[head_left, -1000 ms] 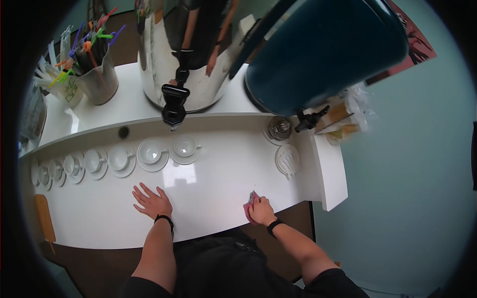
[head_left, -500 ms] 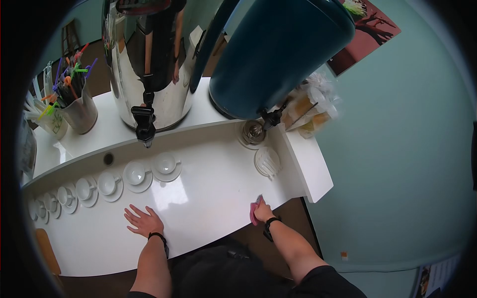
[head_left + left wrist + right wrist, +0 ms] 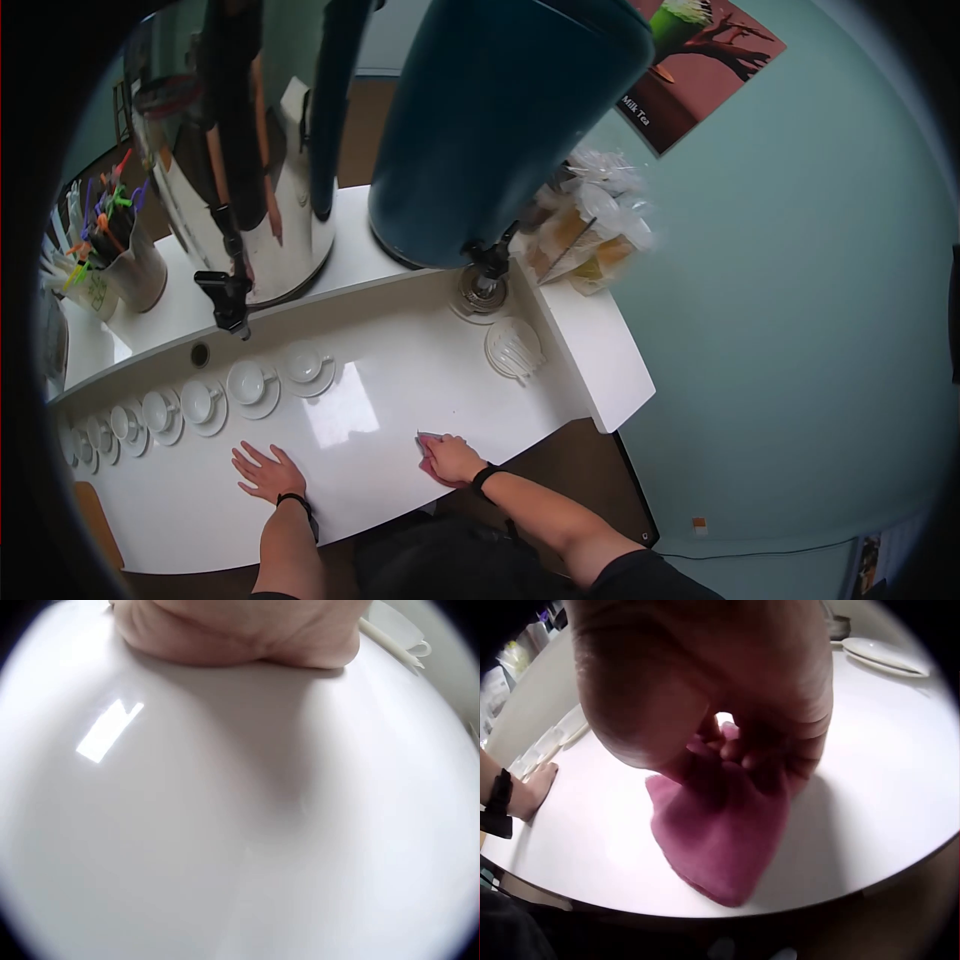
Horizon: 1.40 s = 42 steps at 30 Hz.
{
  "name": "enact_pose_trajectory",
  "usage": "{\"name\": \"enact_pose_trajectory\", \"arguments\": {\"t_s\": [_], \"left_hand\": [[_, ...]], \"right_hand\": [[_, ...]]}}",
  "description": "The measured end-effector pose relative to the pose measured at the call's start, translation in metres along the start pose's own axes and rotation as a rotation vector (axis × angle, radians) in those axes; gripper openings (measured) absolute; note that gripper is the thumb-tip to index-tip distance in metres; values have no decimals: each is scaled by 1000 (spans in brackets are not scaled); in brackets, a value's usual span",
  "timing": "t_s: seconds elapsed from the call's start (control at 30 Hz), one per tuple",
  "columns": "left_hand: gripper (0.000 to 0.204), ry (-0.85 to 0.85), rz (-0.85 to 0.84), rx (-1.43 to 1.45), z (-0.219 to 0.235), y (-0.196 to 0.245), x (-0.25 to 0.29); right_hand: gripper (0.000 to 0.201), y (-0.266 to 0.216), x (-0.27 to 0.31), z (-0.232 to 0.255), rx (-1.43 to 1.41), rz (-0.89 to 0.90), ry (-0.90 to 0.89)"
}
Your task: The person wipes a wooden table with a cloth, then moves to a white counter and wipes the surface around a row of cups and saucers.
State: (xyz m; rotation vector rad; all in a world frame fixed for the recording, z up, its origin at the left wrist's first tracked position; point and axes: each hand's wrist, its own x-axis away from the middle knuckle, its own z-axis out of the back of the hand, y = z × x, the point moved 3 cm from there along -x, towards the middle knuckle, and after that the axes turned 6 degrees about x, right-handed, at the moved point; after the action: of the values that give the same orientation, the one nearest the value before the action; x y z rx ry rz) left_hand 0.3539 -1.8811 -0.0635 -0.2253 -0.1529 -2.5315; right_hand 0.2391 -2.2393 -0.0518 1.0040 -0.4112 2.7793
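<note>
My right hand point(image 3: 455, 460) grips a pink cloth point(image 3: 430, 465) against the white countertop point(image 3: 365, 485), near its front edge. In the right wrist view the fingers curl into the bunched cloth point(image 3: 720, 844), and a loose corner hangs back toward the wrist. My left hand point(image 3: 272, 476) lies palm down on the counter with fingers spread, holding nothing. Only the heel of that hand point(image 3: 247, 634) shows in the left wrist view. Ahead of it, white cups point(image 3: 247, 382) on saucers stand in a row along the back wall of the counter.
A stack of white saucers point(image 3: 513, 348) and a metal juicer-like piece point(image 3: 482, 292) sit at the right end. On the raised shelf stand a steel dispenser point(image 3: 290, 270), a teal dispenser point(image 3: 480, 140), straw containers point(image 3: 135, 275) and bagged items point(image 3: 590, 225). A wooden board point(image 3: 95, 520) lies far left.
My right hand, with the cloth, first shifts slightly toward the counter's right end, then slides left. The left hand stays flat on the counter. The head view has turned to the right.
</note>
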Motion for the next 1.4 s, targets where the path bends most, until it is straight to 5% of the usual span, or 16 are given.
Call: {"name": "enact_pose_trajectory", "arguments": {"t_s": [0.13,0.4,0.5,0.67,0.73,0.8,0.97,1.4], "left_hand": [[66,2,-2,-13,0,0,1],[68,35,-18,36,-5,-3,1],[70,47,-25,66,-7,-3,0],[72,58,-41,75,-11,-3,0],[73,68,-42,79,-12,-5,-2],[72,63,-48,99,-10,-5,-3],[72,27,-45,135,-5,-5,-2],[75,56,-57,151,-9,-7,-4]], "right_hand": [[49,68,6,3,-182,-123,217],[54,256,45,16,-245,-644,335],[53,279,48,33,-120,-739,319],[53,254,34,47,-142,-833,496],[52,250,16,31,-76,-604,556],[49,197,24,28,49,-310,537],[42,99,4,20,163,-26,355],[59,77,-266,188,138,133,499]]}}
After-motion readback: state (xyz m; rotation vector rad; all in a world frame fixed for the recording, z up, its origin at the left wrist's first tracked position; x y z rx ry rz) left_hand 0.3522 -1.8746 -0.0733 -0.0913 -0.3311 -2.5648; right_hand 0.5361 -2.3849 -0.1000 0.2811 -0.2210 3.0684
